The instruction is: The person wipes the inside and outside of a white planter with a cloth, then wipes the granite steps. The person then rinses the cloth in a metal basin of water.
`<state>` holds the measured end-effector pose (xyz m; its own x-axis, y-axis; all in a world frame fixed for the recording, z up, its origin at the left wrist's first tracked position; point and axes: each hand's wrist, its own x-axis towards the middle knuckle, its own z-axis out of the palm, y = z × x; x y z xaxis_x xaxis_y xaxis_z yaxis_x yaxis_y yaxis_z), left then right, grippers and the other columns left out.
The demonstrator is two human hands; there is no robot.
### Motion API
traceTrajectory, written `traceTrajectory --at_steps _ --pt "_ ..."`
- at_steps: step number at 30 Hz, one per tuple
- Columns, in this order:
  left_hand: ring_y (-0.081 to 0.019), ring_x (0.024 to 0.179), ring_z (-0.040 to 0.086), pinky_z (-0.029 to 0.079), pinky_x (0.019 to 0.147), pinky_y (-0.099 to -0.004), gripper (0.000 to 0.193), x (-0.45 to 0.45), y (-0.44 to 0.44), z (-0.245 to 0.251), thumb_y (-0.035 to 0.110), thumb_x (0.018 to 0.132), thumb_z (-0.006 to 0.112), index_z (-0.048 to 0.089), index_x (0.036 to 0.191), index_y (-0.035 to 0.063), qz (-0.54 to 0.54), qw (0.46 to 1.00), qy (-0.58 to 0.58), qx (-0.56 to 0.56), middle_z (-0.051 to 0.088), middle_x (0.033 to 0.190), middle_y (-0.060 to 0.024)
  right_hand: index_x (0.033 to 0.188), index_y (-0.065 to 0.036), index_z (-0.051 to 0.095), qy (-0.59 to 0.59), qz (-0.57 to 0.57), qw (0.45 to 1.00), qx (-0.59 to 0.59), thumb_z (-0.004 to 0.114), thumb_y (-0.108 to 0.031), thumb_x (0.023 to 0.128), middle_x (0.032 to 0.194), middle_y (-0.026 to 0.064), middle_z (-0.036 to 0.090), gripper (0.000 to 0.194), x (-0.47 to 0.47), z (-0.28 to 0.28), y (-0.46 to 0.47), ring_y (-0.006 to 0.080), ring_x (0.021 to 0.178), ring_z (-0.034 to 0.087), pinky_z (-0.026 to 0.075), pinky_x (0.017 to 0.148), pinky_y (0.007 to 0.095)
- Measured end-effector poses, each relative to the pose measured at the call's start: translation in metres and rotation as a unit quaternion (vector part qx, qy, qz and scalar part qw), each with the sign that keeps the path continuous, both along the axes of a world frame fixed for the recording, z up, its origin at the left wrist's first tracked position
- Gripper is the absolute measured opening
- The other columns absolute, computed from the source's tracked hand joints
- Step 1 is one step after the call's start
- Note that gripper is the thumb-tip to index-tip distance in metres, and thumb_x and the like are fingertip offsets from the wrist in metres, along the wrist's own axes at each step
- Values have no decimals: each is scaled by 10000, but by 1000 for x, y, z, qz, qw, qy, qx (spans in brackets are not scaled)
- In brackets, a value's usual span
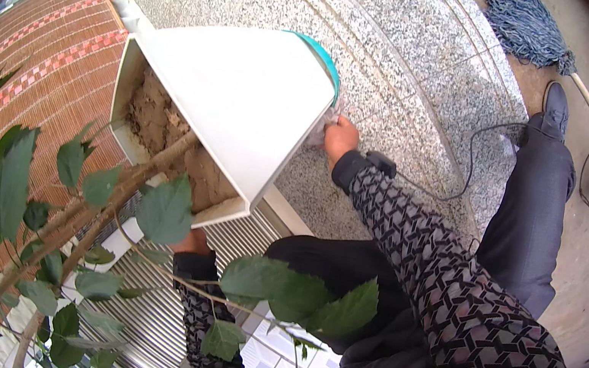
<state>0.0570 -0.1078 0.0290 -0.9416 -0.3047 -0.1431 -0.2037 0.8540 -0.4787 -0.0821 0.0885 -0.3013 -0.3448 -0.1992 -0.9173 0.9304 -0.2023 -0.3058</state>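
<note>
A white tapered square planter (245,95) lies tilted, its wide mouth facing the lower left. Brown soil (159,110) shows inside it, and a woody stem (175,151) rises from the soil into a leafy shrub (165,213). A teal rim or plate (325,62) curves along the planter's narrow base. At that base, my right hand (341,138) is closed on some crumpled translucent plastic (321,130). My left hand (194,243) is by the lower edge of the planter's mouth; the planter and leaves hide its fingers, so its grip is unclear.
Speckled granite steps (393,72) curve behind the planter. Ribbed metal flooring (246,234) lies below it, a brown slatted mat (47,69) left. A black cable (473,149) runs from my right wrist. A blue string mop (527,30) lies at upper right, near a shoe (556,110).
</note>
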Motion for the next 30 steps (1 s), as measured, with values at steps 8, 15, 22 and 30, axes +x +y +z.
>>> traceTrajectory --at_steps 8,15,22,30 --pt "-411 1228 594 502 1031 -495 546 -4 -16 -12 235 970 590 528 1431 -50 213 914 221 267 606 1398 -217 958 -9 773 394 304 867 38 643 -61 877 930 163 759 162 -17 -79 10 326 820 745 601 748 394" --pt "-321 1210 639 506 1065 -473 616 -9 15 -16 494 1102 491 540 1463 -3 470 525 452 548 647 1380 -156 960 -32 790 315 247 908 126 758 -322 827 918 239 752 321 -92 -57 33 419 877 734 570 782 476" --pt "-375 1162 687 498 1071 -559 526 3 73 14 424 1098 454 531 1476 67 600 479 402 498 686 1339 -149 1065 -46 780 405 356 837 94 655 -242 884 1093 234 739 294 -145 -35 33 416 1037 696 546 928 470" --pt "-384 1208 651 443 1126 -561 565 24 71 2 500 1076 465 589 1436 82 453 706 284 464 682 1335 -153 1316 22 625 443 136 868 178 592 -119 926 1252 239 670 416 -32 -6 43 458 1160 617 503 1040 483"
